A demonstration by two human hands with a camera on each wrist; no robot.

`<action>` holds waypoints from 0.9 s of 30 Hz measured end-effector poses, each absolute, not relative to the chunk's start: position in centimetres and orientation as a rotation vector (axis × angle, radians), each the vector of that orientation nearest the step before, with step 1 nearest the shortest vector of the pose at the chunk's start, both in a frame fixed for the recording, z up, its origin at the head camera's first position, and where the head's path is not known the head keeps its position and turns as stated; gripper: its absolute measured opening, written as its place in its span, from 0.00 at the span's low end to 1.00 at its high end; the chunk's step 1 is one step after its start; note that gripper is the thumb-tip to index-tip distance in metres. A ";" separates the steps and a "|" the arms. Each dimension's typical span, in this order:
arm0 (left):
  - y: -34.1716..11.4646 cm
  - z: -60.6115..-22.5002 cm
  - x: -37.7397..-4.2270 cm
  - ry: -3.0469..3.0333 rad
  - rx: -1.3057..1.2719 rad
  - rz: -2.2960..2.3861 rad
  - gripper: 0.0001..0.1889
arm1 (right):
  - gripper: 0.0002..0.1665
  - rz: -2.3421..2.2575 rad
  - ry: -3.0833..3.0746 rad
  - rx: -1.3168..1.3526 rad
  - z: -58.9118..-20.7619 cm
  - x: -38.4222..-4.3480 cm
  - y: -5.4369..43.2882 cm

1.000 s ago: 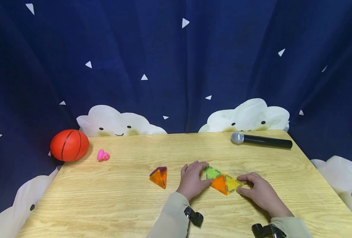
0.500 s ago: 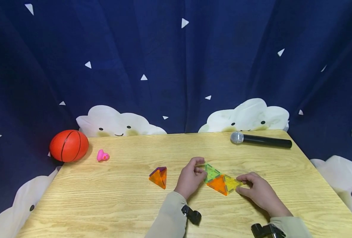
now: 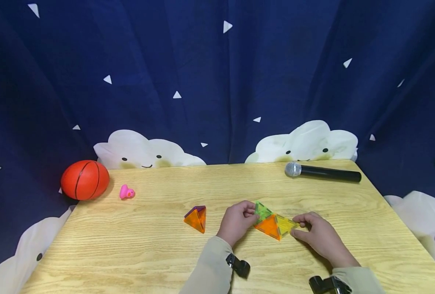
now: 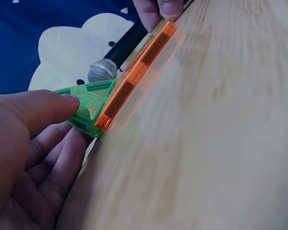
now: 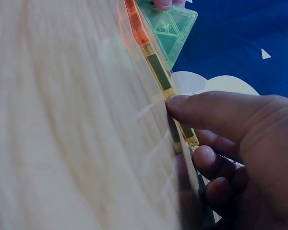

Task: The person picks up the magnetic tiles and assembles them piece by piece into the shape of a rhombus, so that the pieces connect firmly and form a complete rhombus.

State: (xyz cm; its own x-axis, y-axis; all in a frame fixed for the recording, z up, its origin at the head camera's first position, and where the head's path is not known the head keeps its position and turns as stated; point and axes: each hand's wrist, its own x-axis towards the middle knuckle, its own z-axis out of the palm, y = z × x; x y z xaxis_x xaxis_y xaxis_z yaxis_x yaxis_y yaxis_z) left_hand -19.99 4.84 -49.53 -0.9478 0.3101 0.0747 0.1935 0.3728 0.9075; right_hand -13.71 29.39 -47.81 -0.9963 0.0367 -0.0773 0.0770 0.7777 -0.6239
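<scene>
Three see-through triangular magnetic tiles meet edge to edge on the table: a green tile (image 3: pixel 263 211), an orange tile (image 3: pixel 268 227) and a yellow tile (image 3: pixel 285 225). My left hand (image 3: pixel 236 221) pinches the green one between thumb and fingers at its left edge. Both wrist views show that green tile (image 5: pixel 175 29) tilted up, while the orange tile (image 4: pixel 134 76) lies flat. At the other end my right hand (image 3: pixel 322 237) pinches the right corner of the yellow one, thumb on the near edge of the yellow tile (image 5: pixel 158 69).
An orange and purple pyramid of tiles (image 3: pixel 196 219) stands left of my left hand. Farther back lie a pink toy duck (image 3: pixel 127 192), a red ball (image 3: pixel 85 180) and a black microphone (image 3: pixel 324 173). A dark blue curtain (image 3: pixel 203 61) hangs behind the table (image 3: pixel 147 253).
My left hand has left the orange tile and now pinches the green one, which has tipped up. My right hand stays at the yellow tile with little movement.
</scene>
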 end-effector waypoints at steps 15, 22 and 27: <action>4.9 -49.4 -19.9 2.552 0.442 1.627 0.09 | 0.21 -1.160 2.875 0.180 -47.5 -13.7 28.8; 4.9 -49.4 -19.9 2.525 0.433 1.651 0.09 | 0.25 -0.980 2.905 0.279 -47.0 -13.8 28.6; 4.9 -49.5 -20.0 2.522 0.423 1.642 0.08 | 0.18 -0.948 2.882 0.336 -46.7 -13.8 28.3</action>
State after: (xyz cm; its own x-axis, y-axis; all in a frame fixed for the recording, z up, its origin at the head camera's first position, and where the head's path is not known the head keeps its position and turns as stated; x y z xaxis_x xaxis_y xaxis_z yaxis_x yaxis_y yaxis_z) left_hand -19.96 4.93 -49.46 -0.9562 0.2854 0.0652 0.1750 0.3790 0.9087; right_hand -13.83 28.34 -46.74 -0.9719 0.1797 -0.1521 0.2349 0.7832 -0.5756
